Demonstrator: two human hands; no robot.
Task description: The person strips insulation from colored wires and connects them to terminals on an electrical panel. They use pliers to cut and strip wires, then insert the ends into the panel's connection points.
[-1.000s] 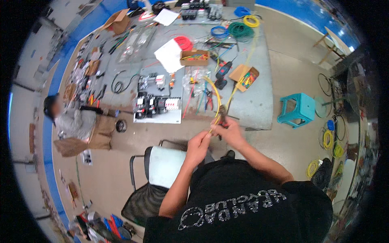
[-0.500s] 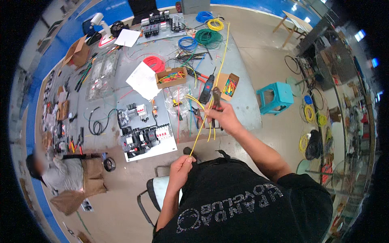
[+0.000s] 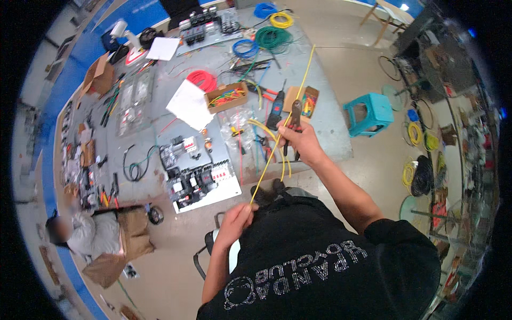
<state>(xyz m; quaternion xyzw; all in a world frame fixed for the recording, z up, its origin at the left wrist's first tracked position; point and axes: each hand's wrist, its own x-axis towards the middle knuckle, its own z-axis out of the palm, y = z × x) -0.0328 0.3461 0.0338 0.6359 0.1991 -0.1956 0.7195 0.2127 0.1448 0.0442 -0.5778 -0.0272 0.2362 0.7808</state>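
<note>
My left hand (image 3: pixel 236 223) pinches the near end of a long yellow wire (image 3: pixel 266 172) close to my waist. The wire runs up and away to the right, its far end standing loose above the table's right side. Dark-jawed pliers (image 3: pixel 296 111) are gripped in my right hand (image 3: pixel 303 142), jaws pointing away from me. That hand also has the wire along its fingers; whether the jaws touch the wire I cannot tell. Below and left of the right hand, several short yellow wires (image 3: pixel 262 126) lie bent over the table edge, beside red-handled pliers (image 3: pixel 262 144).
On the grey table (image 3: pixel 154 186) lie a panel of electrical components (image 3: pixel 200 184), a power drill (image 3: pixel 276 110), boxes of coloured wires (image 3: pixel 226 97) and wire coils (image 3: pixel 273 40). A turquoise stool (image 3: pixel 369 114) stands right of the table. Another person (image 3: pixel 96 232) sits at the left.
The yellow wire's far end has come away from near the yellow coil and now stands apart. My right hand with the pliers has shifted slightly right; the view has turned a little.
</note>
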